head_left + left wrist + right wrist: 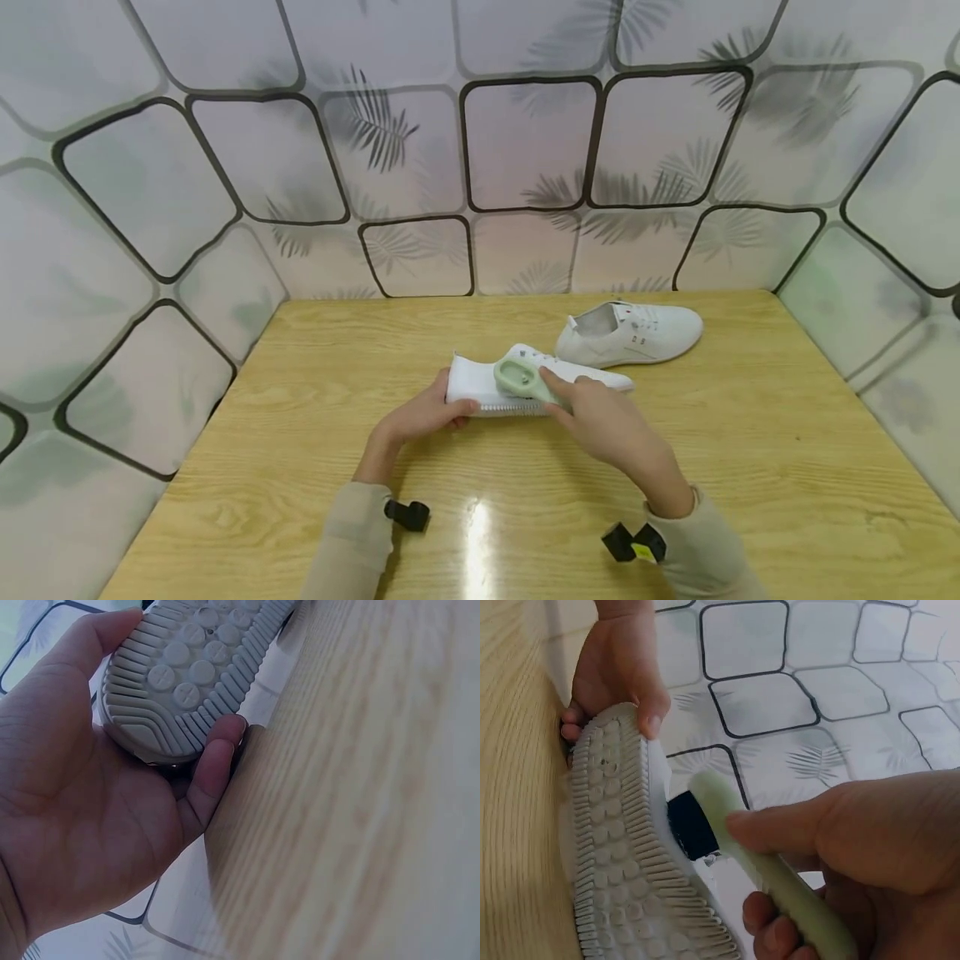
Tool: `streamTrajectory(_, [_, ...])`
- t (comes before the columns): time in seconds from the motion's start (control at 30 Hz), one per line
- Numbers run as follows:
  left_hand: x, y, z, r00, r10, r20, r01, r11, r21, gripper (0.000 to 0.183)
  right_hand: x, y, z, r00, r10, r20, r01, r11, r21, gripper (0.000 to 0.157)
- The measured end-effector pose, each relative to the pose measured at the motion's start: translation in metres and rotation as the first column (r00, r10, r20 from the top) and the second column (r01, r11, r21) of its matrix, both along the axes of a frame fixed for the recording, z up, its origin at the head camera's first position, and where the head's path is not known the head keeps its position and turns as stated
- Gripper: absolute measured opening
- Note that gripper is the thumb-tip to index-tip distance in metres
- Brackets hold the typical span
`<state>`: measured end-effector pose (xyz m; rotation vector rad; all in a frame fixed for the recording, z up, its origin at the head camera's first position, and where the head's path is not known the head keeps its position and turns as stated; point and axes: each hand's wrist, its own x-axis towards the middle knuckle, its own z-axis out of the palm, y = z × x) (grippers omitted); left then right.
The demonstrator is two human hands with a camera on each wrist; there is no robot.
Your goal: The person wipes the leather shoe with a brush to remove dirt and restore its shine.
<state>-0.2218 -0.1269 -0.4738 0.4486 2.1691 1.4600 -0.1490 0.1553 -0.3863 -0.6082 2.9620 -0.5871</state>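
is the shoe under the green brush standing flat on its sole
No, the shoe is tipped, its ridged sole facing the left wrist camera instead of the table.

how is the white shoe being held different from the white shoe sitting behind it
Pose: the held white ridged-soled shoe is tipped with its sole toward the person; the rear white lace-up shoe stands upright.
Handling: the left hand holds the held shoe's heel and the right hand holds a pale green dark-bristled brush against it; no hand touches the rear shoe.
Both are white, toes pointing right in the head view.
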Motion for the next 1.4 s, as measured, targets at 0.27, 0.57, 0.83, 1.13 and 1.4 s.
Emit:
streamTrajectory(0.27, [0.0, 0.0, 0.001, 1.0, -0.007, 0.004, 0.007, 1.0, 0.002, 0.058, 0.005, 0.006, 0.008, 1.0, -0.023, 0.02, 0.023, 1.0, -0.001, 0.051])
streamTrajectory(0.57, [-0.001, -0.001, -0.003, 1.0, -0.007, 0.0, 0.007, 1.0, -0.011, 0.058, 0.004, -0.001, 0.004, 0.999, 0.033, 0.032, -0.033, 0.999, 0.008, 0.052])
streamTrajectory(0.83, [-0.001, -0.001, 0.0, 1.0, 0.007, 0.008, -0.007, 1.0, 0.001, 0.06, 0.003, 0.01, 0.01, 0.999, -0.03, -0.02, 0.031, 0.999, 0.03, 0.052])
streamTrajectory(1.13, [-0.001, -0.001, -0.001, 1.0, 0.003, 0.002, -0.003, 1.0, -0.007, 0.061, 0.001, 0.018, 0.01, 0.999, 0.004, 0.051, -0.003, 1.0, -0.027, 0.053])
streamTrajectory(1.4, [0.0, 0.0, -0.001, 1.0, 0.008, 0.021, -0.008, 1.0, 0.004, 0.059, -0.001, 0.016, 0.008, 0.995, 0.056, 0.082, -0.052, 0.997, -0.048, 0.054])
